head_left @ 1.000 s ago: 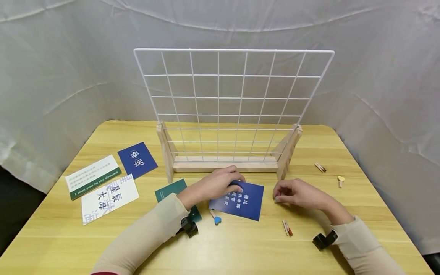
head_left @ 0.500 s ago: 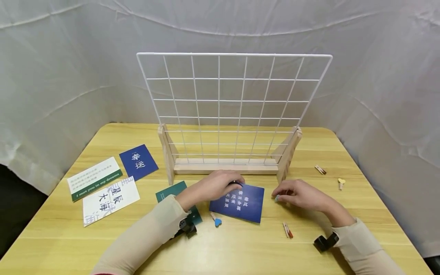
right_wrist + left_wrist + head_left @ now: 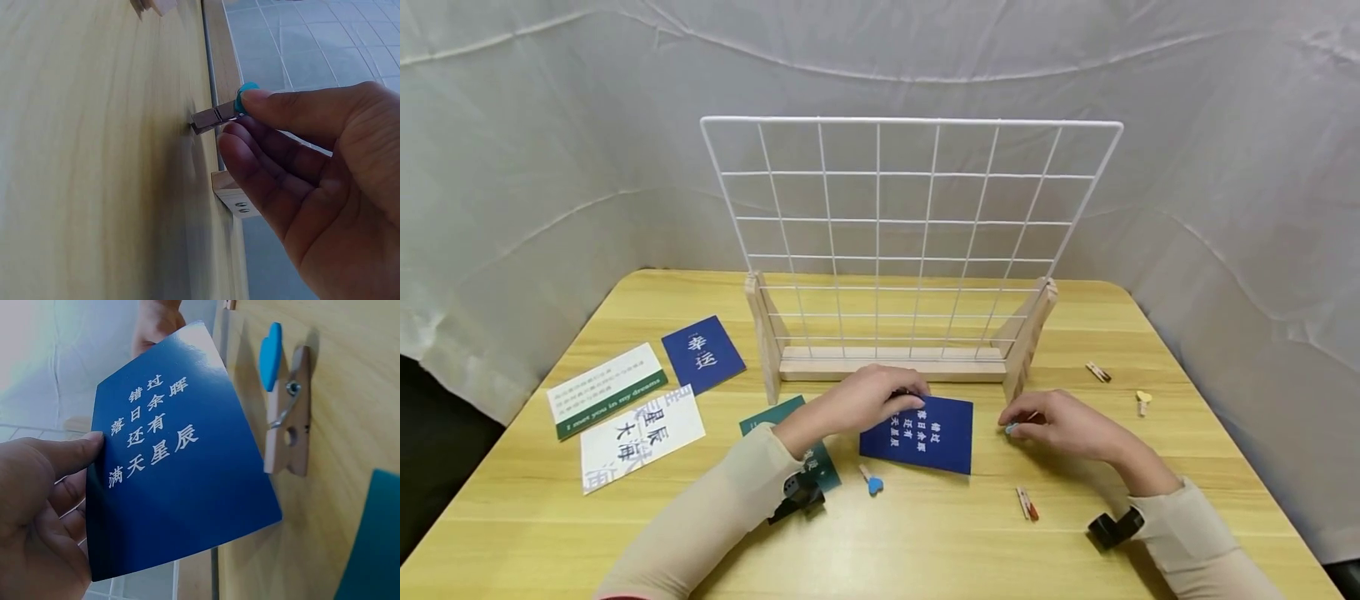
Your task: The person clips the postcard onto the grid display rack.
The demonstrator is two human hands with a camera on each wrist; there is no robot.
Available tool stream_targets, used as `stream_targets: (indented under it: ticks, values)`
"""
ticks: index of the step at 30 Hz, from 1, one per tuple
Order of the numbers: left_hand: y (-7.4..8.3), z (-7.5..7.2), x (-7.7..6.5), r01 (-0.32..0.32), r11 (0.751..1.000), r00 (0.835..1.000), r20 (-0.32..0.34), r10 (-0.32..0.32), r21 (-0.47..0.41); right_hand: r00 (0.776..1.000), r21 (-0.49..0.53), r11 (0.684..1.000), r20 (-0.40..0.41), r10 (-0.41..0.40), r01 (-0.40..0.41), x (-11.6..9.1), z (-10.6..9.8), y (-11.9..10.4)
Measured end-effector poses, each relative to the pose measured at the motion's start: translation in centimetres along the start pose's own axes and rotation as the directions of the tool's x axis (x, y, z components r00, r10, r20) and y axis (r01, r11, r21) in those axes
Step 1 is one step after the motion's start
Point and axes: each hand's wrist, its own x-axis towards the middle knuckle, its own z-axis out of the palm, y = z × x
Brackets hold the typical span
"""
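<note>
My left hand (image 3: 876, 402) pinches a dark blue card (image 3: 928, 435) with white Chinese lettering along its far edge, thumb on the printed face. In the left wrist view the card (image 3: 169, 462) is tilted up off the wood. To the right of it, my right hand (image 3: 1060, 427) pinches a small wooden clothespin (image 3: 215, 117) by its light-blue end, thumb on the blue piece. Near the blue card's lower left corner lies another clothespin with a blue heart (image 3: 873, 483). A dark green card (image 3: 822, 467) lies partly under the left forearm.
A white wire grid (image 3: 910, 221) on a wooden stand (image 3: 891, 367) rises behind the hands. At left lie a blue card (image 3: 703, 354), a white-and-green card (image 3: 606, 390) and a white card (image 3: 642, 437). Clothespins lie at right: red (image 3: 1027, 504), yellow (image 3: 1142, 402) and brown (image 3: 1098, 372).
The left hand has raised the blue card slightly from the table, its near edge shifting up in view. The right hand still holds its clothespin, whose blue end has turned slightly.
</note>
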Motion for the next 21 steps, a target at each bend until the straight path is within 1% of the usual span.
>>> stream_targets:
  ticks: [5, 12, 21]
  values:
    - [0.1, -0.4, 0.0, 0.015, 0.999, 1.0, 0.004, -0.015, -0.032, 1.0, 0.007, 1.0, -0.011, 0.02, -0.02, 0.0, 0.0, 0.0]
    - [0.3, -1.0, -0.1, 0.025, 0.999, 1.0, -0.012, -0.025, -0.028, 0.999, -0.006, 0.999, -0.012, 0.032, -0.032, -0.1, -0.2, -0.3]
    - [0.5, -1.5, -0.1, 0.042, 0.999, 0.999, -0.029, -0.042, -0.014, 0.997, -0.012, 0.999, -0.063, 0.051, -0.052, -0.1, -0.6, -0.7]
